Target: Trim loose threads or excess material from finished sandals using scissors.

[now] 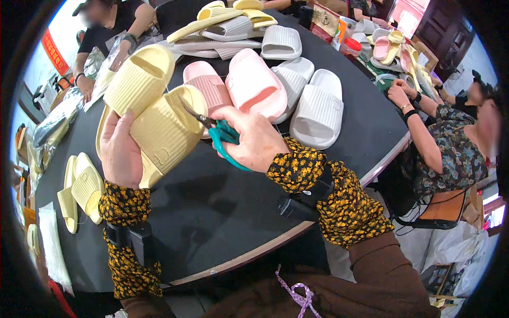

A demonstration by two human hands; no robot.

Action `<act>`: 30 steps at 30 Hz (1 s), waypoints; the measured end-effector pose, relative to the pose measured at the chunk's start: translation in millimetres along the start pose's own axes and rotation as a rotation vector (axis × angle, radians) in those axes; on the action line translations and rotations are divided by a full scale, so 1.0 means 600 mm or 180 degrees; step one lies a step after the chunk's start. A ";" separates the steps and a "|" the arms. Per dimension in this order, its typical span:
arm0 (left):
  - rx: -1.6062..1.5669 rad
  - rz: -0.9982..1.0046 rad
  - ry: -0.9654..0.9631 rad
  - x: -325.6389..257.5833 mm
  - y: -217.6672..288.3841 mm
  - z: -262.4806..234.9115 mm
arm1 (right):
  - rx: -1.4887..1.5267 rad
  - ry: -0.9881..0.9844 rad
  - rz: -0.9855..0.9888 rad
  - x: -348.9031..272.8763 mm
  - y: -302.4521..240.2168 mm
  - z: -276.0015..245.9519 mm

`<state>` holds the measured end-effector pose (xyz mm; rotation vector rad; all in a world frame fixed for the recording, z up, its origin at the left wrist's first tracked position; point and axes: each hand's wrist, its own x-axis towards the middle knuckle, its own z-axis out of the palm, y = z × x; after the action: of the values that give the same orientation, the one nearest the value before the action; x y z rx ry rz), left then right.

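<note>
My left hand (121,143) grips a pair of pale yellow slippers (164,130) raised over the black table, thumb on top of the ribbed straps. Closed around teal-handled scissors (225,139) is my right hand (254,138). The dark blades point up and left, at the edge of the nearer slipper's strap; whether they touch it I cannot tell. Just beyond lie a pink slipper pair (257,85) and a white-grey pair (318,108). Another yellow pair (87,188) rests on the table left of my left hand.
A heap of yellow and grey slippers (228,29) covers the far side of the black table (222,212). Clear plastic bags (53,244) lie at its left edge. One person (108,26) works at the far left, another (445,138) at the right, beside more slippers and a red-lidded jar (351,46).
</note>
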<state>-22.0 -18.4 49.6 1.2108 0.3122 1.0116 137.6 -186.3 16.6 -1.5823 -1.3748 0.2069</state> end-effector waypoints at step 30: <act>0.0570 -0.0280 -0.0337 -0.030 -0.017 0.026 | -0.0429 0.0391 -0.0033 0.001 -0.011 -0.010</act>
<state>-16.2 -42.0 41.2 1.3952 0.3758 0.8538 137.6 -190.1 25.0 -1.6699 -1.3236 0.0104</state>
